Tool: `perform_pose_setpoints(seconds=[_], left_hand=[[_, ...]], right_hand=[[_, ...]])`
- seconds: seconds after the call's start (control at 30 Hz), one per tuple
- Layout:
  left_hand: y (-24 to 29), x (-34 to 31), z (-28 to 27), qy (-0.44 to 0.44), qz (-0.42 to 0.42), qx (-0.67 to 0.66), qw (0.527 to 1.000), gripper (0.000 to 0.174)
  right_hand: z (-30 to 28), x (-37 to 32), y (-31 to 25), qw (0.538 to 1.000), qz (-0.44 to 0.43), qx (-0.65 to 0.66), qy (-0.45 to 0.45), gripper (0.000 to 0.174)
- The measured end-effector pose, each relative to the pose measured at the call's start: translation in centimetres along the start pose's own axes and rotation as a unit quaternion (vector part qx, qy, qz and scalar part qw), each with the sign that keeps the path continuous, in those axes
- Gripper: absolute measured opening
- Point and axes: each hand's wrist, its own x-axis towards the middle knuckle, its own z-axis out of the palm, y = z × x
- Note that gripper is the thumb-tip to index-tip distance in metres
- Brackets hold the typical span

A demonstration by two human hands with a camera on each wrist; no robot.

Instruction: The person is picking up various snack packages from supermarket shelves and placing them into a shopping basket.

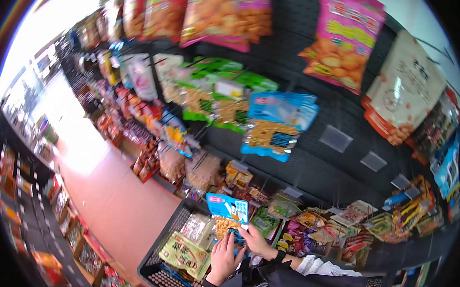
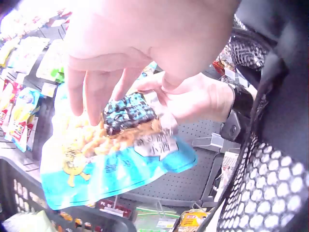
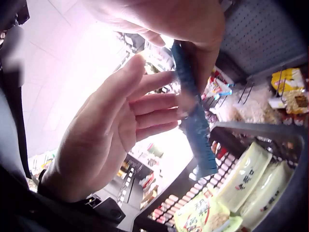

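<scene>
A blue-topped snack bag with a clear window shows golden pieces and a dark patterned block. My right hand pinches it at one side, thumb on its face. Spread before the bag, my left hand has its fingers nearly straight, fingertips at the window. In the left wrist view the bag fans out below the left hand, with the right hand behind. The right wrist view shows the bag edge-on, under the right hand and beside the left fingers.
Below the hands is a black basket holding a pale yellow-green packet and whitish packages. Hanging snack bags line the dark pegboard shelf. A tiled aisle runs along the left, with another shelf across it.
</scene>
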Motion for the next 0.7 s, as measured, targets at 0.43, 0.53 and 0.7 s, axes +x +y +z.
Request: perform_pose_setpoints(seconds=[0.43, 0.53, 0.7], left_hand=[[9.4, 15.6, 4.0, 0.063, 0.065, -0.285, 0.954, 0.076], [12.2, 17.4, 4.5, 0.056, 0.081, -0.263, 0.960, 0.073], [13.4, 18.7, 5.1, 0.136, 0.111, -0.210, 0.962, 0.070]], right_hand=[[-17.5, 0.1, -12.7, 0.958, -0.138, 0.137, 0.211, 0.026], [-20.2, 0.8, -14.2, 0.962, -0.154, 0.103, 0.201, 0.026], [-22.1, 1.5, -15.7, 0.968, -0.182, 0.083, 0.153, 0.025]])
